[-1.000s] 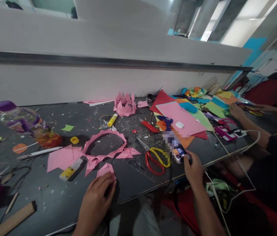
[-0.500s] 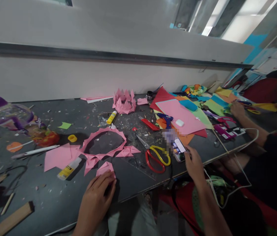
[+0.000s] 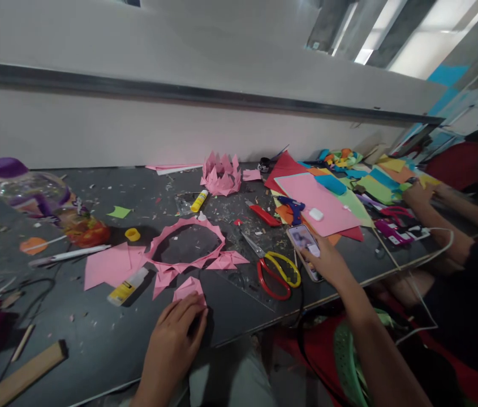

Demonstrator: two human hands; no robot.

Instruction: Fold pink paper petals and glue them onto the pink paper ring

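Observation:
My left hand (image 3: 179,333) is at the table's front edge, its fingers closed on a folded pink paper piece (image 3: 188,287). Just beyond it lies a pink paper ring (image 3: 150,251) with pointed folds along its rim. My right hand (image 3: 330,261) reaches over a smartphone (image 3: 295,233) lying flat, its screen lit, fingers stretched over the lower screen; the thumb is hard to make out. Left of the phone are scissors (image 3: 273,277) with one red and one yellow handle. A glue bottle (image 3: 127,287) lies by pink sheets (image 3: 107,267).
A pink paper crown (image 3: 222,176) stands near the wall, behind a yellow glue stick (image 3: 199,200). A red cutter (image 3: 265,215), a blue glue gun (image 3: 293,208) and coloured paper sit rightward. A purple-capped bottle (image 3: 35,192) leans left. Another person's hands (image 3: 419,195) work at far right.
My right hand has moved from the phone's lower corner up over its screen, and the screen shows a different picture. My left hand stays on the pink paper. The view has shifted slightly.

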